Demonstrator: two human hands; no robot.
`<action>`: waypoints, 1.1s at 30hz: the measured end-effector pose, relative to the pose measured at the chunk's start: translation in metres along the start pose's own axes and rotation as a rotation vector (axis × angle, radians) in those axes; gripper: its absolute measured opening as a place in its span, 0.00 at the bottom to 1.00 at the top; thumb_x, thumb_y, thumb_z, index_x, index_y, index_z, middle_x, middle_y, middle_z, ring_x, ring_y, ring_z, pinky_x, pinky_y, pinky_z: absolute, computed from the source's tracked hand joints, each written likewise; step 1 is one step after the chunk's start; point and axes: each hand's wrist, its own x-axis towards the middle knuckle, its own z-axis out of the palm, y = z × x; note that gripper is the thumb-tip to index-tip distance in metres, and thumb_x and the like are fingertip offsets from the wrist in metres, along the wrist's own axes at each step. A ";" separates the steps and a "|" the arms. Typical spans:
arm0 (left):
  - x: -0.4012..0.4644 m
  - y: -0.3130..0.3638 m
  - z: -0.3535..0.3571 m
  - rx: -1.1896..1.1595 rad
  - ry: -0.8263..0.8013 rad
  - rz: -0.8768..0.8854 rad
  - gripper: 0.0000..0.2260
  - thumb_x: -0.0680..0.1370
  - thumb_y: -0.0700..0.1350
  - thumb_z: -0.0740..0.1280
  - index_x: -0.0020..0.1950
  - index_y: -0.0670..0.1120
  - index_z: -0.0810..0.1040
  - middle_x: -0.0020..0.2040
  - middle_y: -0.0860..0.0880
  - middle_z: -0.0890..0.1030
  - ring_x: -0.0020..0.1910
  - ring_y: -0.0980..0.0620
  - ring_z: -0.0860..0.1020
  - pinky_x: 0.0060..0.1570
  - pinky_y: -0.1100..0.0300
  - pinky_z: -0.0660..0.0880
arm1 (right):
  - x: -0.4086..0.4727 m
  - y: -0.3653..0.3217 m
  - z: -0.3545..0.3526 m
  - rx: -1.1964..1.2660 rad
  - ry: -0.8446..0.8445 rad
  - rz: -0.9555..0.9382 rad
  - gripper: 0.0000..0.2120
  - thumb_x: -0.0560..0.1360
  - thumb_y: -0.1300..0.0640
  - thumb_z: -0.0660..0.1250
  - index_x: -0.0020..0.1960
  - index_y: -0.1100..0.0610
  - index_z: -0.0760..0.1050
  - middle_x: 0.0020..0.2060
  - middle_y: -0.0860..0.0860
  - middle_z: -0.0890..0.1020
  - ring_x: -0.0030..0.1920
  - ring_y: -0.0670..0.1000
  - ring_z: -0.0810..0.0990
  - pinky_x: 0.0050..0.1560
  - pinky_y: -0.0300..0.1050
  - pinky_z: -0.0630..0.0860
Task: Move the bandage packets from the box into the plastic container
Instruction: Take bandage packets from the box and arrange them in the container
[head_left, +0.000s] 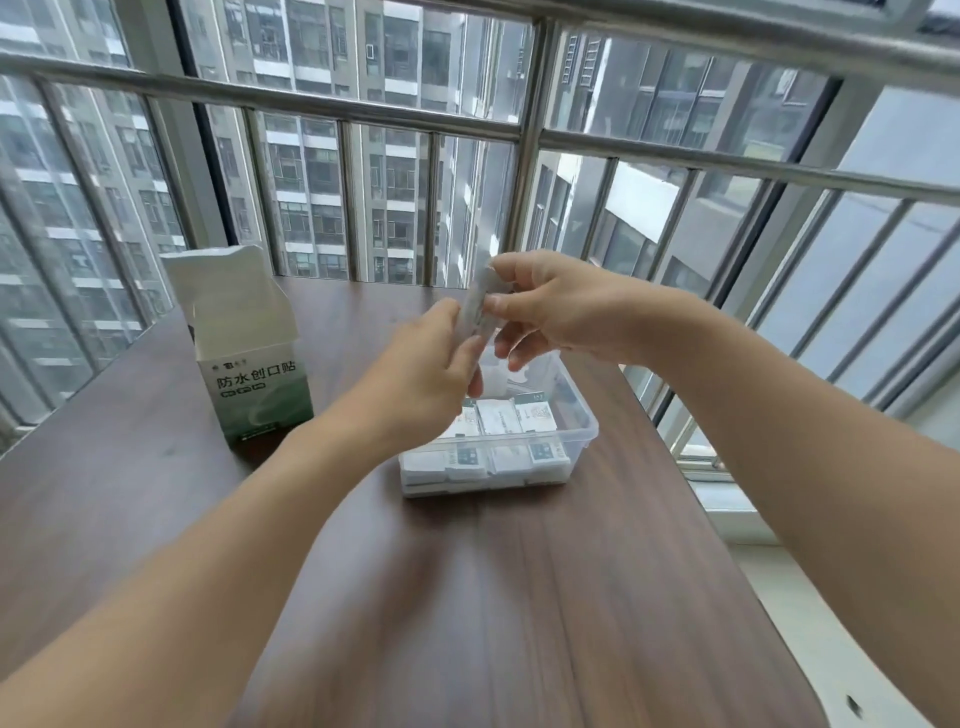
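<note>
Bandage packets (475, 312): pinched edge-on between left hand (431, 369) and right hand (556, 312), above plastic container (582, 415). Step: transfer. Next, probably: lower, release inside.

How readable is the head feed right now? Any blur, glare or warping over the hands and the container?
Head view: daylight from the windows, no harsh glare; wide-angle bend in the railing; forearms smeared by motion; the bandage packet pinched between left hand and right hand is blurred; box print and plastic container stay fairly sharp.

Two bare arms, no sleeves

The left hand (423, 364) and right hand (558, 309) wear no gloves, rings or watch.
</note>
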 end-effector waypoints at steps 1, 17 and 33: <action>0.001 -0.001 0.000 0.037 -0.010 0.002 0.06 0.85 0.47 0.59 0.48 0.51 0.70 0.37 0.51 0.81 0.29 0.60 0.77 0.30 0.64 0.71 | 0.001 -0.001 0.001 -0.092 0.006 -0.003 0.09 0.85 0.63 0.57 0.50 0.60 0.75 0.45 0.57 0.81 0.39 0.51 0.80 0.39 0.42 0.81; -0.021 -0.046 -0.007 0.057 0.397 0.179 0.05 0.82 0.47 0.65 0.52 0.49 0.79 0.46 0.58 0.81 0.47 0.57 0.80 0.47 0.57 0.76 | 0.022 0.021 -0.013 -0.514 -0.224 0.187 0.16 0.80 0.68 0.64 0.59 0.51 0.82 0.43 0.53 0.80 0.37 0.48 0.82 0.39 0.39 0.80; -0.021 -0.059 -0.004 -0.003 0.443 0.110 0.05 0.80 0.51 0.65 0.53 0.52 0.77 0.52 0.54 0.78 0.53 0.52 0.78 0.46 0.64 0.74 | 0.028 0.036 0.009 -0.783 -0.252 0.107 0.10 0.78 0.63 0.68 0.54 0.50 0.81 0.51 0.50 0.78 0.40 0.50 0.86 0.32 0.36 0.78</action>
